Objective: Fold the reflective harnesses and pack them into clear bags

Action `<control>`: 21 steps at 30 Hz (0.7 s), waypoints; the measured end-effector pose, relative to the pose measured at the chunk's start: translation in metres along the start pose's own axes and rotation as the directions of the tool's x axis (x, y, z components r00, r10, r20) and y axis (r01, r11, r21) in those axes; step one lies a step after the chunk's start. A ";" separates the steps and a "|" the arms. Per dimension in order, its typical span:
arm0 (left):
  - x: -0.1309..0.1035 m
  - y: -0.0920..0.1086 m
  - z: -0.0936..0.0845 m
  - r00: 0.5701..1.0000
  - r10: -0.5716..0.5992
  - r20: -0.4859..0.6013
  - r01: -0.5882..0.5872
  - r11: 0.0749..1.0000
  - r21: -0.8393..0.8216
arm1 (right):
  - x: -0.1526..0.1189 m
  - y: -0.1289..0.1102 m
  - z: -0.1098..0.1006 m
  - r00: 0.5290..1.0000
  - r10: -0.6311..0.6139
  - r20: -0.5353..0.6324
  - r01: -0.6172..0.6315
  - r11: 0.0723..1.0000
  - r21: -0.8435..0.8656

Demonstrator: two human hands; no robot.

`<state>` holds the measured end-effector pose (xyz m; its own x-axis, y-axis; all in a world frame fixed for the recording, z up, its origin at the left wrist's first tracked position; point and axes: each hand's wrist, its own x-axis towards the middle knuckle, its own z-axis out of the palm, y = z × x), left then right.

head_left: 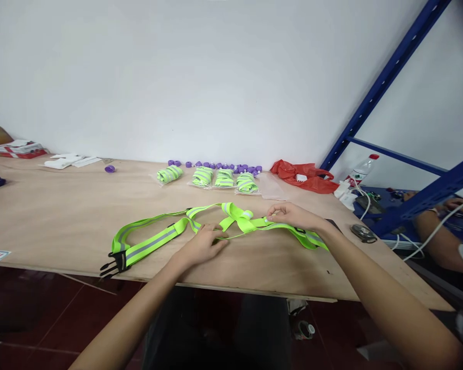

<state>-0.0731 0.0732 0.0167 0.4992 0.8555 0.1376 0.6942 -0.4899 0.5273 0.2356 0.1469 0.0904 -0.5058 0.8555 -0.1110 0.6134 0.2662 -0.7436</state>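
A neon-yellow reflective harness of elastic straps with grey stripes (154,244) lies loosely spread across the table. Its black side-release buckle (118,262) points to the left, near the front edge. Toward the middle the straps cross and loop over one another. My left hand (203,245) rests against the straps left of that crossing, thumb and fingers apart. At the right side of the loops, my right hand (292,215) pinches a strap between thumb and fingertips. A black slider (300,230) shows just under the right wrist, partly hidden.
Several bagged yellow strap bundles (202,176) lie toward the wall, with purple rolls (250,168) behind them. A red plastic bag (304,174) sits at the right rear. Beyond it stand a blue metal frame (386,82) and a bottle (364,168). Another person's arm (440,239) shows at far right.
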 end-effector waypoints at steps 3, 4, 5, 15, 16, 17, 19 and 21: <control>-0.005 -0.001 -0.007 0.993 -0.063 0.104 0.061 0.998 0.022 | -0.016 -0.002 0.018 0.998 0.049 0.045 -0.040 0.980 -0.197; -0.007 -0.001 -0.009 0.985 -0.089 0.145 0.085 0.996 0.036 | -0.023 -0.003 0.025 0.998 0.050 0.041 -0.036 0.957 -0.288; -0.009 -0.002 -0.011 0.977 -0.107 0.185 0.100 0.994 0.049 | -0.030 -0.004 0.033 0.999 0.028 0.030 -0.014 0.925 -0.379; -0.018 -0.009 -0.013 0.969 -0.055 0.240 0.043 0.998 0.054 | -0.082 0.034 0.105 0.903 -0.429 -0.035 0.241 0.573 -0.783; -0.017 -0.007 -0.014 0.973 -0.054 0.226 0.043 0.997 0.056 | -0.084 0.034 0.109 0.895 -0.445 -0.035 0.264 0.590 -0.763; -0.016 -0.003 -0.014 0.979 -0.053 0.197 0.040 0.997 0.068 | -0.084 0.032 0.111 0.894 -0.447 -0.039 0.278 0.621 -0.733; -0.015 0.007 -0.011 0.994 -0.043 0.098 0.032 0.993 0.117 | -0.080 0.025 0.108 0.921 -0.385 -0.049 0.251 0.685 -0.684; -0.016 0.020 -0.003 1.000 -0.020 0.005 0.019 0.987 0.162 | -0.065 0.017 0.096 0.964 -0.254 -0.083 0.127 0.708 -0.695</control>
<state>-0.0687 0.0505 0.0272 0.4879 0.8641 0.1232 0.7784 -0.4946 0.3866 0.2207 0.0531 0.0216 -0.5934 0.7932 0.1367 0.7911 0.6060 -0.0827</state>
